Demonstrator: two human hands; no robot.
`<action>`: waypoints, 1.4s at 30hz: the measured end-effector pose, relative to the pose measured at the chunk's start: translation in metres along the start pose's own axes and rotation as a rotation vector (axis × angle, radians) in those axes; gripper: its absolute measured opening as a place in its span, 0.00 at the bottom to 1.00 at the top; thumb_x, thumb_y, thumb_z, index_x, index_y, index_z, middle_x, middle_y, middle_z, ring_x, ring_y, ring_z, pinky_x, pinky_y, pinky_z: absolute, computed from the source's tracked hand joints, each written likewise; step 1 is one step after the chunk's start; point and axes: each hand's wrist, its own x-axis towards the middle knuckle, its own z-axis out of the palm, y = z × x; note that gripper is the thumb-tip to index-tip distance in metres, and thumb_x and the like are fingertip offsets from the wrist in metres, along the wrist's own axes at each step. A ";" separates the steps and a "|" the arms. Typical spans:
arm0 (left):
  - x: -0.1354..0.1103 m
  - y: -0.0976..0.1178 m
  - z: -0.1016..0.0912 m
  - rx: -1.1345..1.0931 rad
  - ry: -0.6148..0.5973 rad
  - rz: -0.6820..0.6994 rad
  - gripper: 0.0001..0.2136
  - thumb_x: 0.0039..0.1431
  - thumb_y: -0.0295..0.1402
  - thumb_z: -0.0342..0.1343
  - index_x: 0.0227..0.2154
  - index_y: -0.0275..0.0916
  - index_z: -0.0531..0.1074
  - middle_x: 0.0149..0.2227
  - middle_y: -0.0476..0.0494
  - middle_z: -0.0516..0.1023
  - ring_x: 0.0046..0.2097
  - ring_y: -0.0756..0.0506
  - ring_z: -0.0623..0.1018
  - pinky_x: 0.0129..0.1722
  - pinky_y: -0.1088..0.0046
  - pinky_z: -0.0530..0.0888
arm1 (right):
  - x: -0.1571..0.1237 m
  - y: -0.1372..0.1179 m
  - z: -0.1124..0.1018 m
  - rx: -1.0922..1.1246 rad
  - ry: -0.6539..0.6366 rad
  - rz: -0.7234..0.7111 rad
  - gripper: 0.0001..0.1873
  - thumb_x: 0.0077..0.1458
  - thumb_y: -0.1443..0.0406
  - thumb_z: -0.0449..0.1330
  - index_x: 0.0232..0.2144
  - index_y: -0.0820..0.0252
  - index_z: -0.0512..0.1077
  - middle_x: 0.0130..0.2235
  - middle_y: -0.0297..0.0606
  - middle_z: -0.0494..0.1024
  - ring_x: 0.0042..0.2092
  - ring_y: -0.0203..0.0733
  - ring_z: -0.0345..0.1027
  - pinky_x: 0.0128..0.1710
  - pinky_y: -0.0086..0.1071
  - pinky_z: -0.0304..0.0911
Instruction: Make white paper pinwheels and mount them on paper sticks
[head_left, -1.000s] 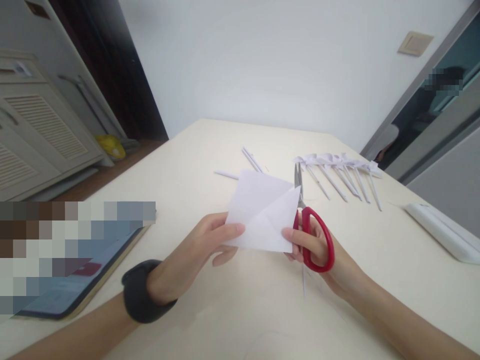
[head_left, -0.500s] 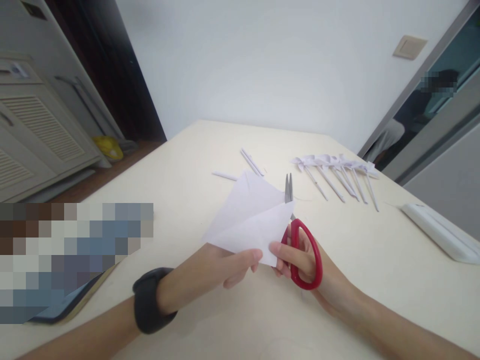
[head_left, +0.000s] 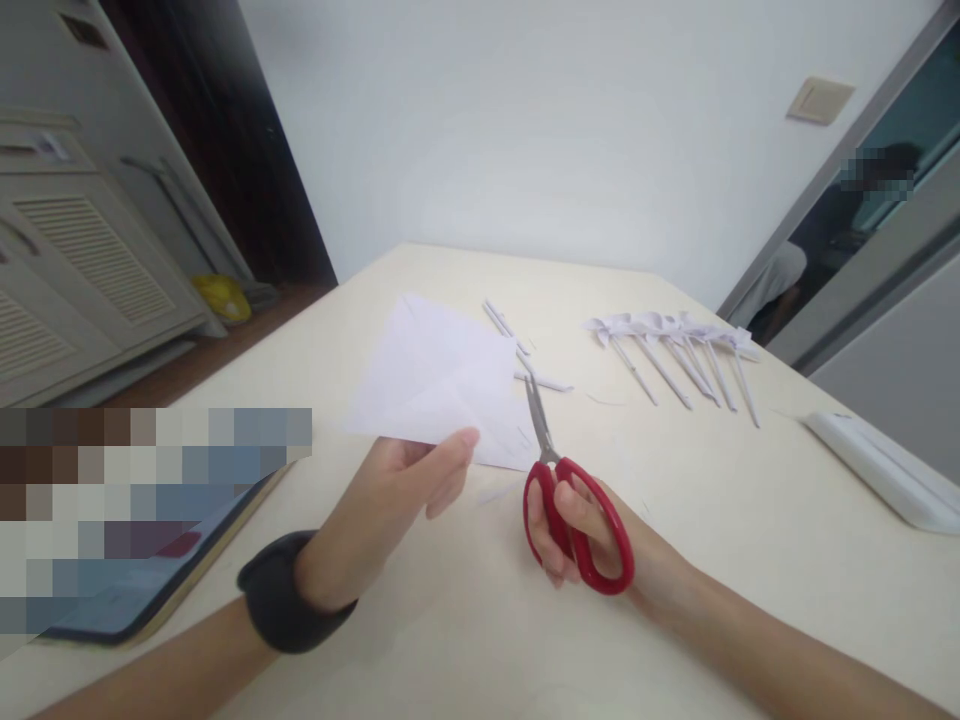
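My left hand (head_left: 397,490) pinches the near corner of a folded white paper sheet (head_left: 435,385), holding it up above the cream table (head_left: 465,620). A black band sits on that wrist. My right hand (head_left: 581,535) has its fingers through the loops of red-handled scissors (head_left: 559,480). The blades point away from me and lie along the paper's right edge, close together.
A row of several white paper pinwheels on rolled stems (head_left: 679,350) lies at the back right. Loose rolled paper sticks (head_left: 517,350) lie behind the sheet. A white oblong object (head_left: 877,465) rests at the right edge. A tablet (head_left: 142,590) lies at the left. A person sits in the doorway (head_left: 780,285).
The left hand has swung the paper left and farther from me. The right hand let go of the sheet's corner, and the scissors now tilt left along its right edge.
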 end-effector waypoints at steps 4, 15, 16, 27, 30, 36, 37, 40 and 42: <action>0.001 -0.004 -0.004 -0.089 0.021 0.037 0.21 0.61 0.36 0.47 0.14 0.40 0.52 0.13 0.57 0.51 0.18 0.53 0.53 0.20 0.73 0.53 | -0.001 0.005 0.000 0.033 -0.071 0.005 0.31 0.58 0.44 0.37 0.31 0.64 0.66 0.21 0.33 0.64 0.20 0.31 0.54 0.23 0.28 0.58; -0.003 -0.002 0.001 0.072 0.039 0.031 0.20 0.59 0.35 0.48 0.13 0.40 0.53 0.13 0.57 0.54 0.18 0.53 0.56 0.20 0.73 0.55 | -0.015 -0.024 0.018 -0.225 -0.195 0.029 0.34 0.49 0.38 0.42 0.33 0.62 0.65 0.29 0.38 0.67 0.30 0.36 0.61 0.37 0.35 0.61; -0.003 -0.001 0.002 0.096 0.036 0.009 0.20 0.59 0.34 0.48 0.13 0.40 0.53 0.13 0.57 0.54 0.18 0.53 0.57 0.20 0.73 0.56 | -0.015 -0.023 0.019 -0.229 -0.200 0.033 0.34 0.49 0.38 0.43 0.34 0.62 0.64 0.29 0.38 0.67 0.30 0.36 0.61 0.36 0.35 0.61; -0.007 0.002 0.002 0.135 -0.035 -0.068 0.20 0.56 0.37 0.48 0.11 0.40 0.54 0.12 0.56 0.55 0.17 0.53 0.57 0.20 0.72 0.56 | -0.013 -0.019 0.019 -0.248 -0.209 0.045 0.37 0.50 0.39 0.38 0.38 0.64 0.66 0.32 0.40 0.71 0.30 0.34 0.64 0.38 0.34 0.61; -0.005 0.003 0.003 0.118 -0.053 -0.073 0.21 0.56 0.36 0.48 0.10 0.40 0.53 0.12 0.56 0.54 0.17 0.53 0.57 0.20 0.72 0.56 | -0.013 -0.020 0.020 -0.247 -0.212 0.052 0.37 0.50 0.40 0.37 0.40 0.65 0.66 0.33 0.41 0.72 0.30 0.34 0.64 0.37 0.33 0.61; -0.005 0.005 0.004 0.130 -0.049 -0.085 0.21 0.56 0.36 0.49 0.09 0.40 0.54 0.12 0.56 0.54 0.17 0.53 0.57 0.20 0.73 0.56 | -0.014 -0.020 0.020 -0.250 -0.206 0.054 0.37 0.51 0.40 0.37 0.41 0.65 0.65 0.33 0.41 0.72 0.30 0.34 0.64 0.38 0.33 0.60; -0.005 0.005 0.005 0.134 -0.047 -0.084 0.21 0.56 0.36 0.49 0.09 0.40 0.54 0.12 0.56 0.54 0.17 0.53 0.57 0.20 0.73 0.56 | -0.014 -0.020 0.020 -0.251 -0.204 0.053 0.38 0.51 0.40 0.37 0.41 0.65 0.65 0.33 0.41 0.72 0.30 0.34 0.64 0.37 0.33 0.60; -0.005 0.005 0.005 0.141 -0.040 -0.084 0.21 0.56 0.35 0.48 0.09 0.40 0.54 0.12 0.56 0.54 0.17 0.53 0.57 0.20 0.73 0.56 | -0.014 -0.020 0.020 -0.254 -0.199 0.053 0.37 0.51 0.40 0.38 0.40 0.65 0.66 0.33 0.41 0.72 0.30 0.33 0.64 0.37 0.33 0.60; -0.005 0.005 0.005 0.144 -0.037 -0.083 0.21 0.56 0.35 0.48 0.09 0.40 0.53 0.12 0.56 0.54 0.17 0.53 0.57 0.20 0.73 0.56 | -0.014 -0.019 0.021 -0.254 -0.199 0.054 0.38 0.50 0.39 0.38 0.40 0.65 0.66 0.33 0.40 0.72 0.29 0.33 0.64 0.37 0.33 0.60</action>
